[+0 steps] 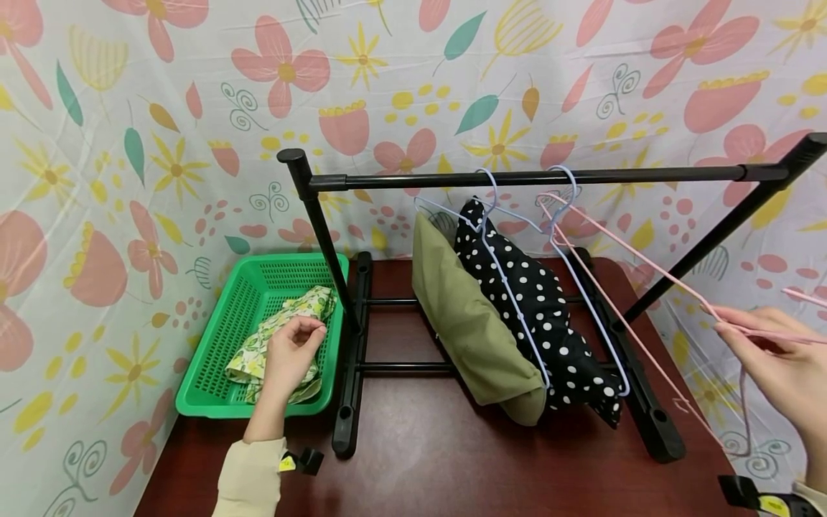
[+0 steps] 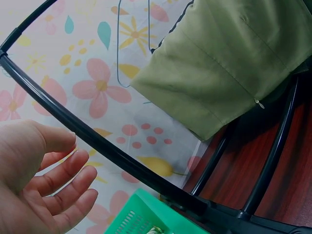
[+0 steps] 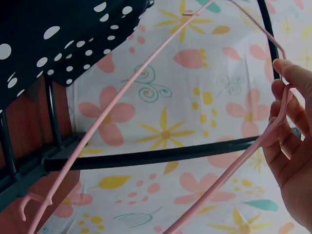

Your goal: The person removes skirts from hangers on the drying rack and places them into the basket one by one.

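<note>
My right hand [image 1: 788, 380] pinches a thin pink clothes hanger [image 3: 105, 114] at the right, with the thumb and fingers on its wire. Over the green basket [image 1: 258, 411] is my left hand [image 1: 291, 359], its fingers loosely bent; the left wrist view shows nothing in its grasp. A yellow-and-green floral cloth [image 1: 265, 343] lies bunched in the basket, partly covered by that hand. Two light-blue hangers [image 1: 510, 296] hang from the black rack's top bar [image 1: 413, 179]. They carry an olive-green cloth item [image 1: 459, 323] and a black one with white dots [image 1: 536, 294].
The rack stands on a dark red-brown table [image 1: 413, 452]; its left foot [image 1: 349, 402] lies close beside the basket. A slanting post [image 1: 711, 248] rises at the right, behind the pink hanger. Behind everything hangs a flower-patterned backdrop [image 1: 400, 86].
</note>
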The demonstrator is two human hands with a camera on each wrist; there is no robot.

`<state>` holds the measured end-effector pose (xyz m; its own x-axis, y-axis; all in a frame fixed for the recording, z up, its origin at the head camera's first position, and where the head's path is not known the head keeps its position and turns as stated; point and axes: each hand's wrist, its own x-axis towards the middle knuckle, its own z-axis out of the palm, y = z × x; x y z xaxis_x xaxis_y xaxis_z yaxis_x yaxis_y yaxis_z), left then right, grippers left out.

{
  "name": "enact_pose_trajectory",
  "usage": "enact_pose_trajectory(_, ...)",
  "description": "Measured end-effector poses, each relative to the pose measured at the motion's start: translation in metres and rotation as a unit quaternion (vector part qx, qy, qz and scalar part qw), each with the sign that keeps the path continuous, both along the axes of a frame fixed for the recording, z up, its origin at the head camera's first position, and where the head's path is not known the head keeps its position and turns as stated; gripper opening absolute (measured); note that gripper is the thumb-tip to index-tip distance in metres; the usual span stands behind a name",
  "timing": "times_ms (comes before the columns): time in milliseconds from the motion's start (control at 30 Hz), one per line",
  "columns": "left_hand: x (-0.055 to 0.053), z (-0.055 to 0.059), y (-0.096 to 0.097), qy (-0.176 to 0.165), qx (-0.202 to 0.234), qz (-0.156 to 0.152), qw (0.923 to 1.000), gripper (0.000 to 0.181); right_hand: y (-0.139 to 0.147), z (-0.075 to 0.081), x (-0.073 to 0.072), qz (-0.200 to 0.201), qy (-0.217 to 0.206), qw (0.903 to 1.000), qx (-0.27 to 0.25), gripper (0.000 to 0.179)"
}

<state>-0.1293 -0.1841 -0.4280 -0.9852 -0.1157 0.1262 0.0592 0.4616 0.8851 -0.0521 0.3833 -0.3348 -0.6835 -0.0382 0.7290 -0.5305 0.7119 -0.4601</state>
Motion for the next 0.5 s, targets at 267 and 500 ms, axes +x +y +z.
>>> enact_pose_trajectory(267, 0.0, -0.001, 0.0, -0.004, -0.005, 0.002, 1.0, 0.014, -0.007, 0.006, -0.01, -0.045, -0.016, 0.9946, 0.092, 0.017)
enact_pose_trajectory(500, 0.0, -0.002, 0.002, -0.01, -0.004, 0.006, 0.9999, 0.014, -0.013, 0.011, -0.021, -0.061, -0.024, 0.989, 0.132, 0.019)
